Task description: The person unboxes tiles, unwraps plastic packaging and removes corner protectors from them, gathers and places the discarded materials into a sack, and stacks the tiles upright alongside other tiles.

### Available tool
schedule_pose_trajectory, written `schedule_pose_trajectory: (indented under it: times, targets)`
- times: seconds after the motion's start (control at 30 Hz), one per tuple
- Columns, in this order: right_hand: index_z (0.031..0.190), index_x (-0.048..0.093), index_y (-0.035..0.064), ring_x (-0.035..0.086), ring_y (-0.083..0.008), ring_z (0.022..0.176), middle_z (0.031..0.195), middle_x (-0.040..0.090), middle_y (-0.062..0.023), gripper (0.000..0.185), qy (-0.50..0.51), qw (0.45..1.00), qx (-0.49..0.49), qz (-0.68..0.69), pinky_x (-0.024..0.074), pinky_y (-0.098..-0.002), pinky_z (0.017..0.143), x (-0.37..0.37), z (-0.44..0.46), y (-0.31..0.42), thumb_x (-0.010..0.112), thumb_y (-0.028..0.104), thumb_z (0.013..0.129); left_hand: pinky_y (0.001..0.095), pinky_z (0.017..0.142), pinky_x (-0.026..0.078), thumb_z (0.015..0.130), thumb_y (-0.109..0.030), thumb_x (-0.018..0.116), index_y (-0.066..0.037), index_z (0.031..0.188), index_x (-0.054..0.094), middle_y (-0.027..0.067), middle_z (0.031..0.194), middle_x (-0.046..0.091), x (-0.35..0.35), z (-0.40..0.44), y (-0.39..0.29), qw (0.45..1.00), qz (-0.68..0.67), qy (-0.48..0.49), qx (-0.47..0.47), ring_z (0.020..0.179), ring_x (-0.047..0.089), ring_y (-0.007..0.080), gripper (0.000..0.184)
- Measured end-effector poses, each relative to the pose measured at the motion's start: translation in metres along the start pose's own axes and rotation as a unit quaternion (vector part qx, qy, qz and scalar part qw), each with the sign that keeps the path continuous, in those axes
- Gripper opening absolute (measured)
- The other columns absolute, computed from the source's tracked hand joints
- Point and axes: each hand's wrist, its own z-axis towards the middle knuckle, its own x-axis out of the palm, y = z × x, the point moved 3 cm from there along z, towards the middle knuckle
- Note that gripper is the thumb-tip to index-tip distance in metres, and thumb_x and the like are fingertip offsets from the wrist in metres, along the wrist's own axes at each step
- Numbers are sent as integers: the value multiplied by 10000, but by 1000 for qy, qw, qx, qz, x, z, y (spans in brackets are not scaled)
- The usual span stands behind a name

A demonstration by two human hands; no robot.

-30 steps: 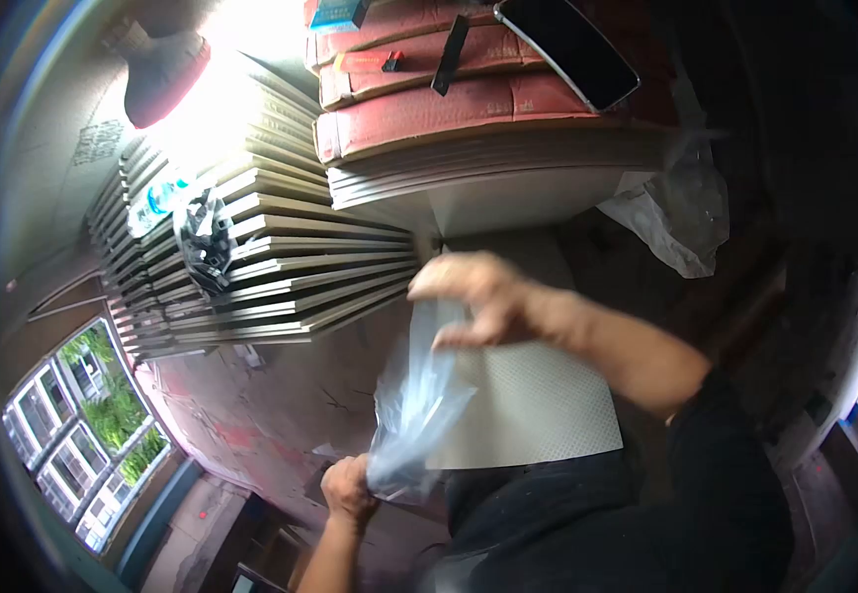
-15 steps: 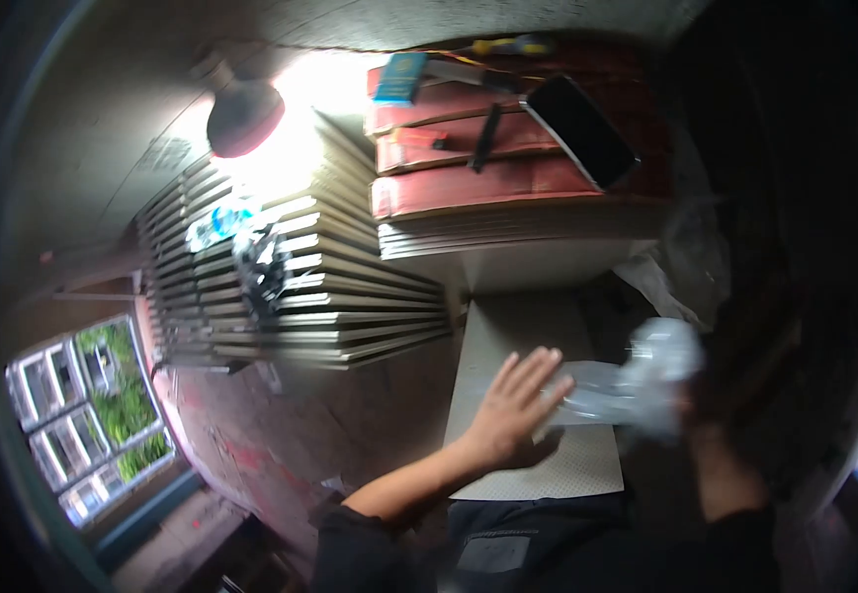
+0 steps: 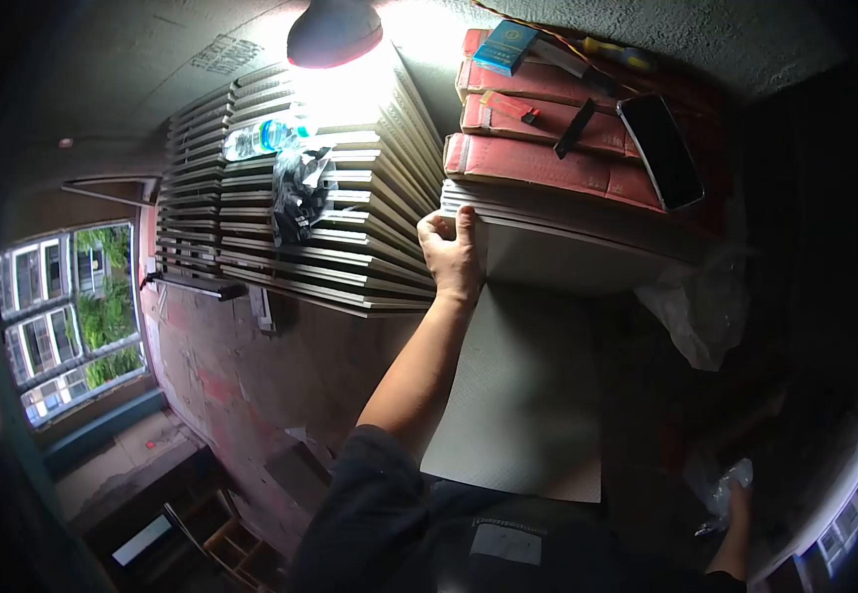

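Observation:
My left hand [image 3: 450, 254] is at the left corner of several pale tiles [image 3: 557, 225] standing in front of the red boxes. Its fingers are curled at the front tile's edge, the thumb pointing up. Low on the right, my right hand [image 3: 738, 509] has its fingers closed on crumpled clear plastic wrap [image 3: 724, 494]. A single grey tile [image 3: 518, 405] with a fine dotted texture lies between my arms, its near edge by my dark clothing.
Red cardboard boxes [image 3: 538, 163] carry a phone [image 3: 661, 148], a blue packet [image 3: 505, 46], a black strip [image 3: 574, 128] and a screwdriver [image 3: 617, 52]. Fanned tiles [image 3: 389, 247] at left hold a water bottle [image 3: 261, 135] and a black bag [image 3: 300, 193] under a lamp [image 3: 335, 35].
My left hand has moved up from the grey tile to the standing tiles' corner. My right hand has carried the plastic wrap away, down and to the right. The view has shifted.

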Motion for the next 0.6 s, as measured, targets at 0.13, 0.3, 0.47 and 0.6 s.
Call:
schedule_pose_trajectory:
  times: [0.13, 0.3, 0.47, 0.6]
  targets:
    - [1229, 558, -66, 613, -335, 1040, 1147, 630, -213, 614, 44, 999, -13, 4, 479, -449, 906, 7, -28, 76, 655, 271, 725, 357, 1005, 391, 827, -519, 743, 36, 1417, 328, 182, 1259, 464, -4, -8, 25, 995, -97, 29, -13, 1122, 492, 249, 910]
    - [1268, 554, 30, 597, -258, 1057, 1160, 615, -99, 578, 307, 936, -170, 38, 483, -418, 921, 10, -65, 159, 724, 306, 789, 396, 1163, 224, 846, -477, 711, 53, 1509, 153, 306, 1510, 230, -65, -52, 16, 996, 22, 75, -35, 1428, 239, 379, 1015]
    - [1292, 515, 22, 599, -277, 1065, 1178, 598, -128, 576, 342, 897, -267, 87, 490, -442, 924, -35, -127, 212, 696, 304, 823, 417, 1085, 368, 794, -347, 753, -10, 1346, 494, 228, 1369, 482, -160, -89, -11, 935, 278, 218, 10, 1296, 460, 344, 696]
    - [1311, 484, 16, 600, -292, 1071, 1192, 585, -152, 575, 305, 877, -351, 117, 495, -462, 926, -73, -176, 259, 674, 302, 849, 325, 846, 534, 832, -164, 714, 4, 1068, 668, 163, 1007, 690, -143, -62, -66, 972, 135, 155, 116, 932, 688, 273, 293]
